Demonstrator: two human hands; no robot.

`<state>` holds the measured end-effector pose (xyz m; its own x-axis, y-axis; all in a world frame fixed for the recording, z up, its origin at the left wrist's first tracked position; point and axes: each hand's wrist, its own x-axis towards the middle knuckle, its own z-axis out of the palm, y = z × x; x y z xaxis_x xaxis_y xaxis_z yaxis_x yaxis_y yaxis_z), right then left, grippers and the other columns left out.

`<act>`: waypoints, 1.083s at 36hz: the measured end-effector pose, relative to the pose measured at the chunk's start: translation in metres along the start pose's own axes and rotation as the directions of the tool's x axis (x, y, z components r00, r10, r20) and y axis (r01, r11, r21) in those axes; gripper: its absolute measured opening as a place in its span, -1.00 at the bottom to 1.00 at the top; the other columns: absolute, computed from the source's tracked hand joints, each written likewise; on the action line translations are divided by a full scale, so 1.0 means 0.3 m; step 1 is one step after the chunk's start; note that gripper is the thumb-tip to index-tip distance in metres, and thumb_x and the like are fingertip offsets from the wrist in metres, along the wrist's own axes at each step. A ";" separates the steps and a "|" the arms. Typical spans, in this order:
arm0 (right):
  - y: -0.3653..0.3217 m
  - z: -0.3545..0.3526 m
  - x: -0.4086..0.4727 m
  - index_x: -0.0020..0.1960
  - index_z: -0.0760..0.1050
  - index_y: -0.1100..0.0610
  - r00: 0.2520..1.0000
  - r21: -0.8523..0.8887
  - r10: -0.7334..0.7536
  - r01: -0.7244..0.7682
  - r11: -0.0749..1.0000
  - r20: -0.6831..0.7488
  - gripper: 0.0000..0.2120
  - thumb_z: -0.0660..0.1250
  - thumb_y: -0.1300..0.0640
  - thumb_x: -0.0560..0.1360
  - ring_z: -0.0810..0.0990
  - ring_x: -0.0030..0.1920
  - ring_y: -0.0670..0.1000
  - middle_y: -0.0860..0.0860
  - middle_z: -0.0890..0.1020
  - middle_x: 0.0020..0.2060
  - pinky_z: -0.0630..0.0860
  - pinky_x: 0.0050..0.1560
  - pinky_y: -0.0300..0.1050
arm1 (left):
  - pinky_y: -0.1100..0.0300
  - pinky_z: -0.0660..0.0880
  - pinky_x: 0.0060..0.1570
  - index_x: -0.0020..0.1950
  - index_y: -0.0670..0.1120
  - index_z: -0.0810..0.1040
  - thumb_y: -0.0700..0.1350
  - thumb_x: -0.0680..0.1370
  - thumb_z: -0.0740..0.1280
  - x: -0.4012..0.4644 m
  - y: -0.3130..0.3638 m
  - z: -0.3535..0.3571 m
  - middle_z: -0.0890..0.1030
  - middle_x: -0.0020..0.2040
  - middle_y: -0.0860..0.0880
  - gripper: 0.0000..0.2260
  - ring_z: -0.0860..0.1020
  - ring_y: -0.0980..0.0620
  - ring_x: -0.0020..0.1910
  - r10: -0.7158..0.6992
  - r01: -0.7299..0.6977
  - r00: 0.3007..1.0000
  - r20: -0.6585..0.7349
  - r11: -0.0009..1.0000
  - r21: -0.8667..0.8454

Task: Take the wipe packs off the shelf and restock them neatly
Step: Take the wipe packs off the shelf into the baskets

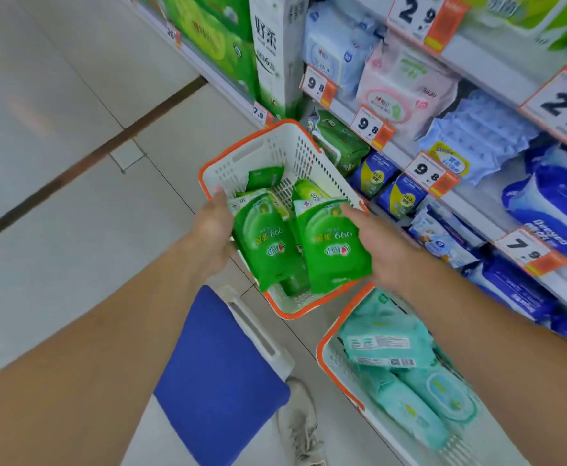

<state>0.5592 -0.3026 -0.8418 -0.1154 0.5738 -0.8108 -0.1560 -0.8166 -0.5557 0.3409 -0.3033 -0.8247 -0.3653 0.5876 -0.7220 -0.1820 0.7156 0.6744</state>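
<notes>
Two green wipe packs held above a white basket with an orange rim (238,153), which sits on the floor beside the shelf. Left green pack (263,240) gripped by the left hand (213,230), fingers curled round its left edge, thumb up near the basket rim. Right green pack (331,243) gripped by the right hand (381,245), fingers wrapped round its right side. Both packs tilted, printed faces up, lettering upside down from this view, lying just beside each other. More small green packs (265,176) loose in the basket beneath and beyond them.

Nearer and to the right, a second orange-rimmed basket (324,351) on the floor, filled with pale teal wipe packs (384,341). Near left of that, a blue trouser leg (220,375) and a pale shoe (300,422) on the tiled floor (57,163).

Along the right, shelf (470,210) tiers stocked with blue, pink and green packs, fronted by orange-and-white price tags (369,126) reading 9.8, 7.9 and 2.9. Far left of the shelf, tall green and white tissue bundles (272,52).
</notes>
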 end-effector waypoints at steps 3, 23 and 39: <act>-0.009 0.037 0.101 0.45 0.36 0.10 0.969 -0.269 -0.041 -0.026 0.963 -0.243 -0.50 0.25 -0.13 0.61 0.57 0.27 0.23 0.18 0.50 0.37 0.53 0.25 0.21 | -0.05 0.21 0.46 0.59 -0.21 0.02 0.20 0.67 -0.03 0.046 0.033 0.025 0.23 0.54 -0.23 -0.36 0.26 -0.22 0.49 0.145 0.012 0.942 -0.304 0.887 0.461; -0.292 -1.313 -0.598 0.27 0.49 0.14 0.110 -0.835 -0.832 0.024 0.549 -0.544 -0.45 0.37 -0.15 0.39 0.56 0.16 0.15 0.11 0.59 0.13 0.45 0.21 0.01 | 0.01 0.50 0.14 0.18 -0.09 0.60 0.19 0.49 -0.15 -0.751 0.029 1.448 0.51 0.32 -0.15 -0.36 0.55 -0.22 0.22 0.389 -0.862 -0.023 0.921 -0.474 0.178; -0.410 -1.677 -0.496 0.59 0.07 0.00 0.319 -0.742 -0.679 -0.143 0.655 -0.661 0.00 0.41 -0.38 0.33 0.31 0.44 0.22 0.17 0.35 0.44 0.36 0.39 0.06 | 0.05 0.45 -0.06 0.12 -0.03 0.48 0.33 0.35 0.43 -0.867 -0.004 1.691 0.56 0.07 -0.15 -0.46 0.55 -0.23 0.09 0.509 -0.700 0.258 0.821 -0.487 0.522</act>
<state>1.0892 -0.3188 -0.7452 0.7176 0.6965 -0.0023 0.6424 -0.6631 -0.3842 0.8992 -0.2652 -0.7161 0.5627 0.8261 0.0300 0.8210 -0.5627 0.0963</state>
